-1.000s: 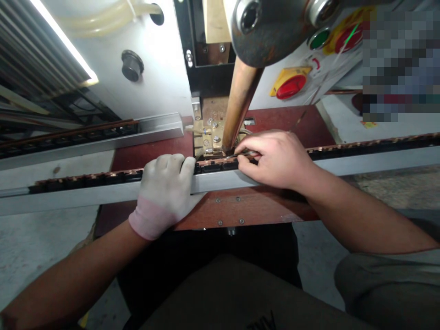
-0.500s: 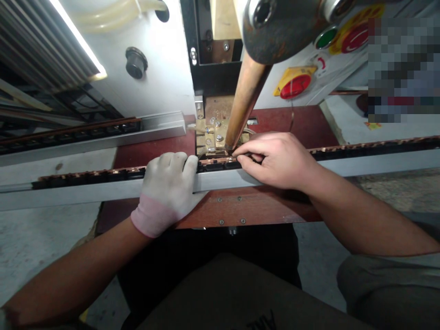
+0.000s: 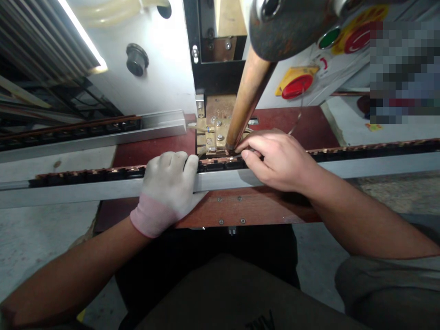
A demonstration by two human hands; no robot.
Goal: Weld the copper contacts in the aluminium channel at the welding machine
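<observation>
A long grey metal rail (image 3: 378, 164) with a black strip of copper contacts (image 3: 85, 174) lies across a red-brown machine table (image 3: 261, 208). My left hand (image 3: 168, 188), in a white glove with a pink cuff, is wrapped over the rail just left of the copper electrode rod (image 3: 245, 103). My bare right hand (image 3: 278, 158) rests on the rail to the right of the rod tip, its fingers pinched on a small thin metal piece at the contact strip. What exactly they pinch is too small to name.
A brass fixture block (image 3: 213, 133) sits behind the rod tip. A second rail (image 3: 103, 133) lies further back on the left. Red buttons on yellow bases (image 3: 295, 85) and a green button (image 3: 326, 39) sit on the white machine front.
My right hand's fingers have shifted slightly up and left toward the rod tip. The left hand stays on the rail. The view has drifted a little.
</observation>
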